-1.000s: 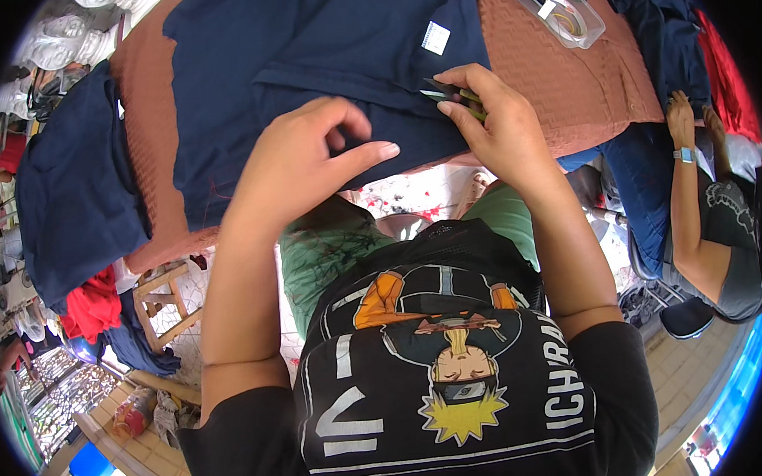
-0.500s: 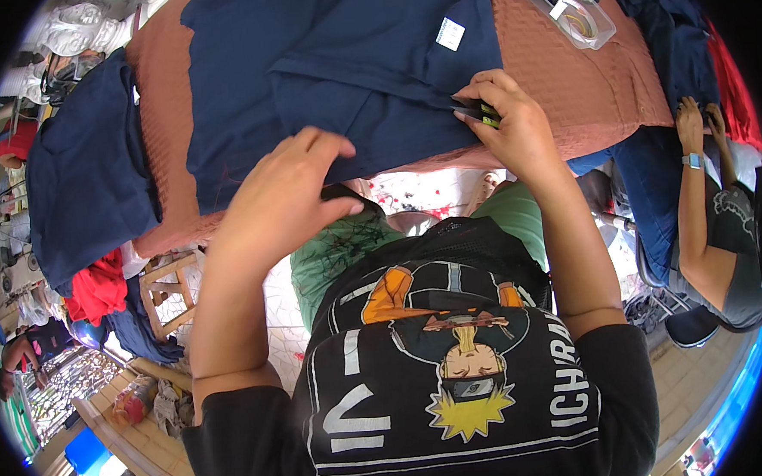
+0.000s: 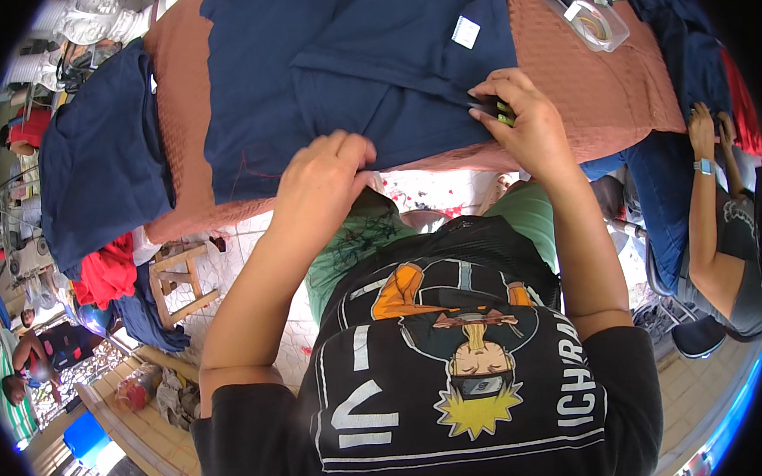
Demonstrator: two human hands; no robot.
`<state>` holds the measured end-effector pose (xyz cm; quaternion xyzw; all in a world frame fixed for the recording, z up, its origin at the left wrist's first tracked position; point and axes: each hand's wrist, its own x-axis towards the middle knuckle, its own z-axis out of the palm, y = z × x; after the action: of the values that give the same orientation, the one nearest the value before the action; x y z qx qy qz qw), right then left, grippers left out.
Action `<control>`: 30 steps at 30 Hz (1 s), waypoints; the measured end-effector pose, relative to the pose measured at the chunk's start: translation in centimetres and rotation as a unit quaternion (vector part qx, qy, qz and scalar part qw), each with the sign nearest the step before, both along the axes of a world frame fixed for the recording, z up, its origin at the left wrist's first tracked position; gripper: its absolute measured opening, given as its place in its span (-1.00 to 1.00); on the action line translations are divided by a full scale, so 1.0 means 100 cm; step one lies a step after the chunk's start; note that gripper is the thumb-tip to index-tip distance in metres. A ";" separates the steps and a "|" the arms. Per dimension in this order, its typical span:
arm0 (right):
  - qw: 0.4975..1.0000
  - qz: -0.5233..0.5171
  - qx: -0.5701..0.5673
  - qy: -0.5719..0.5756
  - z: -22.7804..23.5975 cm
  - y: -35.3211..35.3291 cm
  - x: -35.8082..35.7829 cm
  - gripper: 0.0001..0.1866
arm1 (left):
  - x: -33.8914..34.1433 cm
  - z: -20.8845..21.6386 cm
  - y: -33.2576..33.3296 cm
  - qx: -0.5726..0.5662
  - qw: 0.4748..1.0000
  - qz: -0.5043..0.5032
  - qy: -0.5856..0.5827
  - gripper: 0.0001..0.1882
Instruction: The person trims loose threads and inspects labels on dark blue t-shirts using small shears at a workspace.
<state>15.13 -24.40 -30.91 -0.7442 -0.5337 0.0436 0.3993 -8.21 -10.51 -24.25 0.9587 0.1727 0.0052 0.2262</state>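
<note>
- The navy blue garment [image 3: 364,75] lies spread on the rust-brown table cover [image 3: 598,97], its near edge hanging a little over the table's front; a small white label [image 3: 466,32] shows on its upper fold.
- The left hand [image 3: 322,185] now rests knuckles-up on the near edge of the garment, fingers curled under and pinching the cloth; a second ago the fingers were stretched out flat to the right, so the hand has closed and drawn back to the left.
- The right hand [image 3: 521,119] stays closed around a small dark tool with a yellow-green part [image 3: 497,111], pressed to the garment's seam; it has moved slightly up along the seam, which I judge to be trimming or unpicking going further along that edge.
- What kind of tool it is I cannot tell; most of it is hidden by the fingers.
- A clear plastic container [image 3: 593,16] lies at the far right of the cover; another dark blue cloth [image 3: 101,166] hangs at the left; a second person's arm [image 3: 706,195] is at the right, apart from this work.
</note>
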 end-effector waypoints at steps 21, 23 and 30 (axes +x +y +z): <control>0.942 -0.091 -0.017 0.322 -0.010 -0.010 0.031 -0.83 | 0.122 -0.027 0.032 0.081 0.945 -0.051 -0.311 -0.78; 0.932 -0.081 -0.017 0.352 -0.008 -0.010 0.033 -0.82 | 0.126 -0.031 0.003 -0.003 0.954 -0.058 -0.295 -0.79; 0.926 -0.080 -0.015 0.368 -0.008 -0.008 0.036 -0.82 | 0.140 -0.066 -0.012 0.009 0.958 -0.054 -0.283 -0.85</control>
<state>18.68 -25.23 -31.73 -0.7220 -0.2872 0.2907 0.5584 5.75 -11.66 -30.86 0.9280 0.0493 0.2654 0.2568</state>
